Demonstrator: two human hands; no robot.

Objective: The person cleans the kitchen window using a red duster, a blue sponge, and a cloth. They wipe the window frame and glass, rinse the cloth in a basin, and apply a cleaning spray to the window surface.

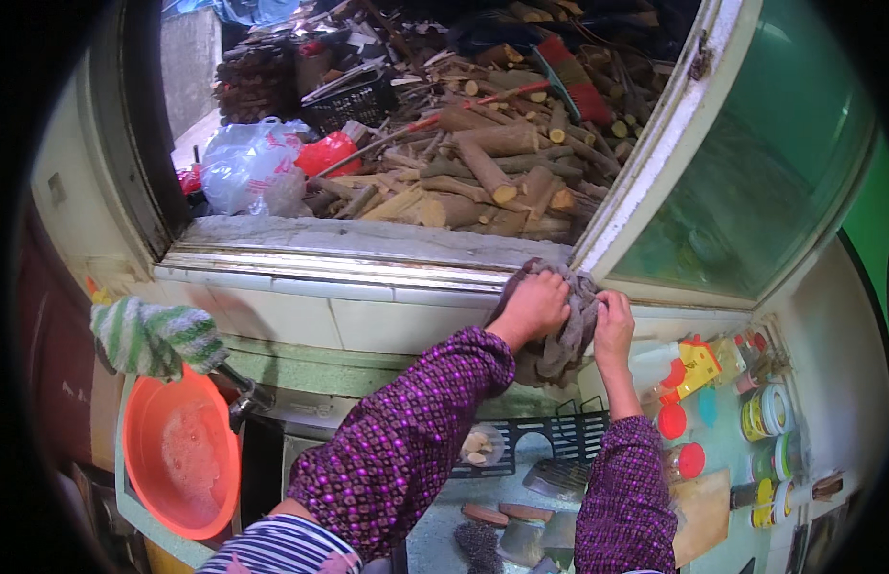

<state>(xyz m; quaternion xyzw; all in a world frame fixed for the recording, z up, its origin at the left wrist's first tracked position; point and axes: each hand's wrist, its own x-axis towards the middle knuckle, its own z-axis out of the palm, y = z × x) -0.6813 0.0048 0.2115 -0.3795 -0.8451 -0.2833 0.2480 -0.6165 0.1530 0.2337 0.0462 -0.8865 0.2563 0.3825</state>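
Observation:
A wet-looking grey-brown cloth (568, 337) lies bunched over the window's lower track (344, 262) and hangs down the white tiled wall below. My left hand (536, 307) grips the cloth from above, fingers curled into it at the foot of the sliding window frame (652, 151). Just to the right, my right hand (614, 323) pinches the edge of the same cloth near the frame's bottom corner. Purple patterned sleeves cover both forearms. The cloth hides the part of the track beneath it.
Split firewood (487, 158) and a red-and-green broom (574, 79) lie outside the window. An orange basin (182, 452) with sudsy water stands left, below a striped towel (157, 333). Cleavers (523, 538), a black rack (552, 434), jars (685, 459) and a cutting board (703, 516) occupy the counter.

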